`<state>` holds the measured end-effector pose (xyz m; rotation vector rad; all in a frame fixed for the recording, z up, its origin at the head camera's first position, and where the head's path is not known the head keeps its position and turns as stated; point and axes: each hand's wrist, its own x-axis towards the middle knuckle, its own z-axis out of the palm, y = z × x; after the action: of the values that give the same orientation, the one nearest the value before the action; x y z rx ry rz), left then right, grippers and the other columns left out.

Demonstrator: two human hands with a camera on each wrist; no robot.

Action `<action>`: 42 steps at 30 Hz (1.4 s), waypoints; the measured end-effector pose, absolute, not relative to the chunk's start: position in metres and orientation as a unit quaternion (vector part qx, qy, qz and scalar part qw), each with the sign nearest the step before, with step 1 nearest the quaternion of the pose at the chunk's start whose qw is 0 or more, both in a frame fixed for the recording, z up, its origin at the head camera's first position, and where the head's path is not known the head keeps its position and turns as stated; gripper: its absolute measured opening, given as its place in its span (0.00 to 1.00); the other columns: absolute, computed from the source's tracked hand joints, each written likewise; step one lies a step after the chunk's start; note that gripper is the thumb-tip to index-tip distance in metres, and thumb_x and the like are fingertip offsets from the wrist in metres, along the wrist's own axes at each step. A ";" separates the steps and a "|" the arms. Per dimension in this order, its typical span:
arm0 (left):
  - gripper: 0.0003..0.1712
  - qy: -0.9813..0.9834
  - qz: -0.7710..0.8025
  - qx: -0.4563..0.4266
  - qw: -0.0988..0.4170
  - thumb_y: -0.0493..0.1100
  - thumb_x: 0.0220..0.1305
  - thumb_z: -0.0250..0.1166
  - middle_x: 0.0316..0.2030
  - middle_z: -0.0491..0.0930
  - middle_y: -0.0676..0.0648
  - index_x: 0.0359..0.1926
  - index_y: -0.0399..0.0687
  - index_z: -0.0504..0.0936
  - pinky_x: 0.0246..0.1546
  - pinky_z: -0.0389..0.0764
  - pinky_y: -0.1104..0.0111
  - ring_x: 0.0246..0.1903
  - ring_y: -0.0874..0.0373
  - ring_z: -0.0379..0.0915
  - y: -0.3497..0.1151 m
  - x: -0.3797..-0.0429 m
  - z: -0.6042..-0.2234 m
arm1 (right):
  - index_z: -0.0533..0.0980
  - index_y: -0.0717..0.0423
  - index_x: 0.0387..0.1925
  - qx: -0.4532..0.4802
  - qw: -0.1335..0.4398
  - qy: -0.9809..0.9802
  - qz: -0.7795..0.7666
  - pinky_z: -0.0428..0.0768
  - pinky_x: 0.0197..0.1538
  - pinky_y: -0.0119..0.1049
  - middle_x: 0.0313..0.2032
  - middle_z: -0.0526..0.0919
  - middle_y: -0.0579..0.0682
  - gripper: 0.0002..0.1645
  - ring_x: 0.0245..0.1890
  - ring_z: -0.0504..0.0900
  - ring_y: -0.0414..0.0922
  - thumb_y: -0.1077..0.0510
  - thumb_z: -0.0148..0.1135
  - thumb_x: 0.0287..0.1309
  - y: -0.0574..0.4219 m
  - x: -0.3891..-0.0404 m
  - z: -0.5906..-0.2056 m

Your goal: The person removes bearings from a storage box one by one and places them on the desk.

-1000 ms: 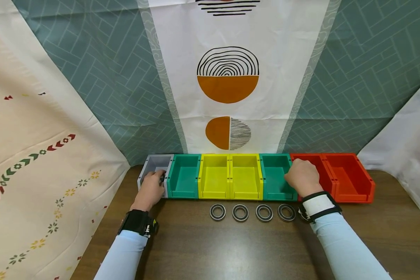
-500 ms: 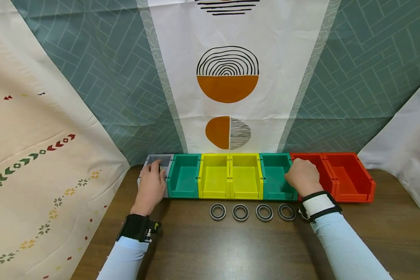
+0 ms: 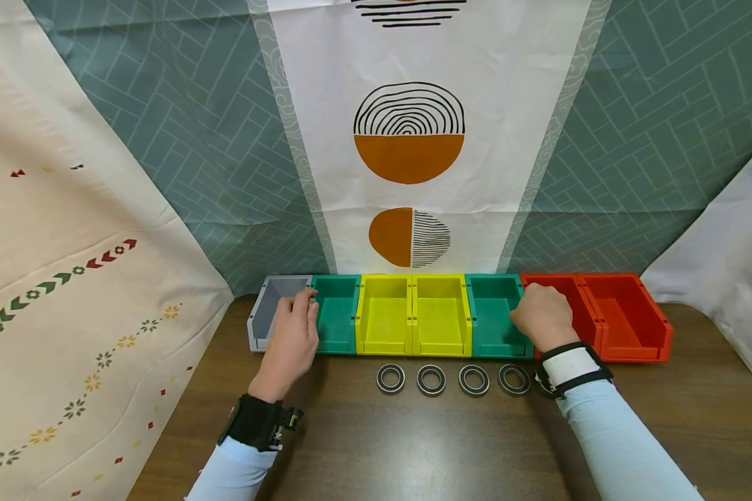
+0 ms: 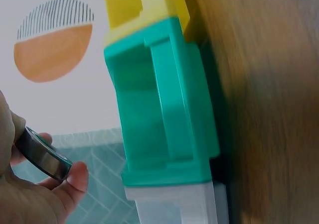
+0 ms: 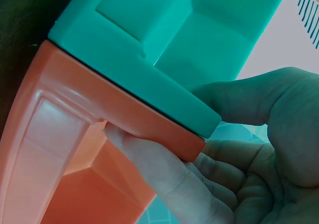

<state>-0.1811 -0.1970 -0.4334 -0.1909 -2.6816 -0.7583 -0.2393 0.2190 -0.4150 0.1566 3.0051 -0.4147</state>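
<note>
In the left wrist view a ball bearing [image 4: 44, 157] is pinched between the thumb and fingers of my left hand [image 4: 35, 199]. From the head view, this left hand [image 3: 291, 341] is above the boundary of the grey bin [image 3: 264, 316] and the left green bin [image 3: 337, 323], its back hiding the bearing. My right hand [image 3: 544, 316] grips the adjoining side walls of the right green bin [image 3: 494, 306] and the neighbouring red bin [image 3: 554, 280]. In the right wrist view its thumb lies inside the green bin [image 5: 199, 40], a finger inside the red bin [image 5: 114, 109].
Several ball bearings [image 3: 431, 381] lie in a row on the brown wooden table [image 3: 413, 452], in front of the bins. Two yellow bins [image 3: 385, 320] stand mid-row, and another red bin [image 3: 627, 313] ends the row at right. A patterned cloth [image 3: 476, 167] hangs behind.
My left hand has lifted out of the grey bin with the bearing and shifted right, towards the left green bin. My right hand stays where it was.
</note>
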 end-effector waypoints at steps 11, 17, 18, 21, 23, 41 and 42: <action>0.21 -0.946 -0.262 -0.128 0.142 0.55 0.73 0.42 0.48 0.64 0.46 0.61 0.55 0.65 0.42 0.72 0.64 0.45 0.56 0.63 -0.168 -0.158 -0.436 | 0.70 0.68 0.32 0.050 0.046 0.988 -0.136 0.73 0.19 0.39 0.22 0.72 0.57 0.17 0.19 0.72 0.50 0.55 0.60 0.51 0.221 -0.240 -0.416; 0.23 -0.952 -0.264 -0.115 0.108 0.57 0.70 0.48 0.50 0.63 0.48 0.62 0.58 0.65 0.46 0.72 0.64 0.46 0.58 0.65 -0.158 -0.146 -0.439 | 0.70 0.68 0.33 0.052 0.050 0.988 -0.138 0.73 0.19 0.39 0.22 0.72 0.57 0.18 0.19 0.72 0.50 0.55 0.61 0.51 0.220 -0.240 -0.417; 0.23 -0.952 -0.265 -0.113 0.103 0.57 0.69 0.49 0.50 0.64 0.48 0.62 0.58 0.66 0.47 0.72 0.64 0.46 0.58 0.65 -0.157 -0.145 -0.440 | 0.70 0.68 0.33 0.053 0.050 0.988 -0.138 0.73 0.19 0.39 0.22 0.72 0.57 0.18 0.19 0.72 0.50 0.55 0.61 0.51 0.220 -0.241 -0.417; 0.23 -0.954 -0.264 -0.106 0.094 0.56 0.68 0.52 0.50 0.64 0.48 0.61 0.58 0.67 0.48 0.72 0.64 0.46 0.58 0.65 -0.155 -0.142 -0.441 | 0.70 0.68 0.33 0.052 0.051 0.988 -0.137 0.73 0.19 0.39 0.22 0.72 0.57 0.18 0.19 0.72 0.50 0.55 0.61 0.51 0.220 -0.241 -0.418; 0.23 -0.955 -0.264 -0.105 0.091 0.55 0.68 0.53 0.50 0.65 0.48 0.61 0.58 0.67 0.47 0.72 0.65 0.45 0.59 0.65 -0.153 -0.140 -0.442 | 0.71 0.68 0.33 0.051 0.049 0.988 -0.136 0.73 0.19 0.39 0.22 0.72 0.57 0.18 0.19 0.72 0.50 0.55 0.61 0.51 0.220 -0.241 -0.418; 0.22 -0.960 -0.235 -0.132 0.075 0.52 0.65 0.58 0.49 0.68 0.48 0.59 0.58 0.72 0.45 0.73 0.66 0.44 0.60 0.68 -0.152 -0.133 -0.457 | 0.71 0.67 0.32 0.052 0.051 0.987 -0.141 0.73 0.19 0.39 0.21 0.72 0.57 0.17 0.19 0.71 0.50 0.54 0.61 0.51 0.220 -0.241 -0.417; 0.22 -0.961 -0.228 -0.135 0.072 0.52 0.65 0.58 0.49 0.68 0.48 0.59 0.58 0.72 0.45 0.73 0.66 0.44 0.60 0.68 -0.152 -0.133 -0.458 | 0.71 0.67 0.32 0.052 0.051 0.987 -0.141 0.72 0.19 0.39 0.21 0.72 0.57 0.17 0.19 0.71 0.50 0.54 0.61 0.51 0.220 -0.240 -0.417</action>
<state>-0.1327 -0.1519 -0.4577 -0.4063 -2.8892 -0.6864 -0.2403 0.2198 -0.4173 0.1580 3.0049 -0.4289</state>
